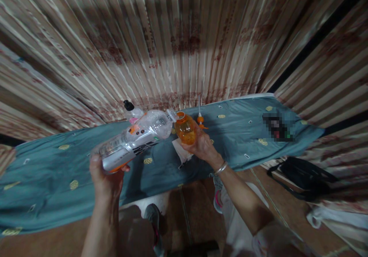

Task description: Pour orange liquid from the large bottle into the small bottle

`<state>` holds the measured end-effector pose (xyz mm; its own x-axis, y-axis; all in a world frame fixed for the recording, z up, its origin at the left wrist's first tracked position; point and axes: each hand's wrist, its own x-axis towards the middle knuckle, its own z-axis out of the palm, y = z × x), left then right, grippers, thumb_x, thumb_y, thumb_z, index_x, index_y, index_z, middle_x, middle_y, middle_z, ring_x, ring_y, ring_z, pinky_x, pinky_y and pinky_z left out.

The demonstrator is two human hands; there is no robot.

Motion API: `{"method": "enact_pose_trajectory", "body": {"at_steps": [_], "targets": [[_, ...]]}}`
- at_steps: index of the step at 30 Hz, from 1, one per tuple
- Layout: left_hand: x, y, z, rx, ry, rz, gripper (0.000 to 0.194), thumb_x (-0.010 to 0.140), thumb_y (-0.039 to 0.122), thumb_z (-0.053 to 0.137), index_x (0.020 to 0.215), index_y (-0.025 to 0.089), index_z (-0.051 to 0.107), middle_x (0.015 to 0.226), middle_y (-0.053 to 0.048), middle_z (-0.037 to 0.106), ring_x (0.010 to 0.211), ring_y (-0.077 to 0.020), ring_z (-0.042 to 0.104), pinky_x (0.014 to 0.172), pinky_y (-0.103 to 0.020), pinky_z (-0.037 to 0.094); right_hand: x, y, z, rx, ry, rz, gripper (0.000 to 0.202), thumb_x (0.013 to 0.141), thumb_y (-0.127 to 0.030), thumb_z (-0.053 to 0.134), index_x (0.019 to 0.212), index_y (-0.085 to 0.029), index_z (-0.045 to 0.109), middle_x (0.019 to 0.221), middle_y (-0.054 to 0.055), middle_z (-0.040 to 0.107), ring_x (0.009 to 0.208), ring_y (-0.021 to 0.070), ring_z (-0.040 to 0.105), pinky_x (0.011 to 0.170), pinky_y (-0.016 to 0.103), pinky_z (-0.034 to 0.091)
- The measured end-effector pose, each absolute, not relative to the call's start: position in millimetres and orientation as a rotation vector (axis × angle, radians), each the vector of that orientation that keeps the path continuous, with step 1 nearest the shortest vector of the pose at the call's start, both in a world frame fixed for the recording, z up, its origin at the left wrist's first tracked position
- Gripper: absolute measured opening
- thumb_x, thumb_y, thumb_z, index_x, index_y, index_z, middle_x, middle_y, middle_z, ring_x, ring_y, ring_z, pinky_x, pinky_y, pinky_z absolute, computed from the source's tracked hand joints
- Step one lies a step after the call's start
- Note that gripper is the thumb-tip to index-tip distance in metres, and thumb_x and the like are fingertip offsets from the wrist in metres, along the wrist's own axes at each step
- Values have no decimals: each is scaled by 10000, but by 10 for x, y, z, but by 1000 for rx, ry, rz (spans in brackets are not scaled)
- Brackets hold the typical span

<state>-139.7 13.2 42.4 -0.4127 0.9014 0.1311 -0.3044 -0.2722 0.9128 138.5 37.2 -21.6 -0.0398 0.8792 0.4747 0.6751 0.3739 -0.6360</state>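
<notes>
My left hand (pixel 107 174) grips the base of a large clear plastic bottle (pixel 136 138) with a silver label, tilted so its neck points right and up. In my right hand (pixel 202 145) is a small orange see-through bottle (pixel 186 129), its mouth uncapped. The large bottle's neck meets the orange bottle's mouth; whether they touch I cannot tell. Some liquid shows low in the orange bottle. Behind it, an orange pump top (pixel 200 121) with a clear tube lies on the cloth. A clear bottle with a black cap (pixel 128 105) is partly hidden behind the large bottle.
A green cloth (pixel 238 134) with yellow pineapple prints covers the long surface. A white paper-like piece (pixel 181 153) lies below the orange bottle. A blurred dark item (pixel 277 128) is at the right. Pleated curtains (pixel 186 38) hang behind; a black bag (pixel 301 176) rests on the floor.
</notes>
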Motion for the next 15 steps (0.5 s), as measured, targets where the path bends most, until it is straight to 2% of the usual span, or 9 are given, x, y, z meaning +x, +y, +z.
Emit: {"method": "enact_pose_trajectory", "body": {"at_steps": [10, 15], "targets": [[-1403, 130, 443, 840, 1111, 1814, 598, 516, 643, 824, 856, 162, 728, 699, -31, 702, 435, -167, 590, 221, -231, 404, 1260, 358, -306, -1392, -1706, 149, 949, 735, -277, 816, 1527, -130, 315, 1332, 202, 656, 1213, 342, 663, 1015, 502, 582], [-1396, 116, 458, 829, 1129, 1833, 545, 525, 629, 830, 834, 191, 733, 732, -28, 705, 480, -170, 608, 231, -218, 409, 1241, 346, -312, -1396, -1695, 134, 922, 763, -286, 787, 1531, -130, 301, 1349, 202, 642, 1238, 334, 650, 1034, 501, 573]]}}
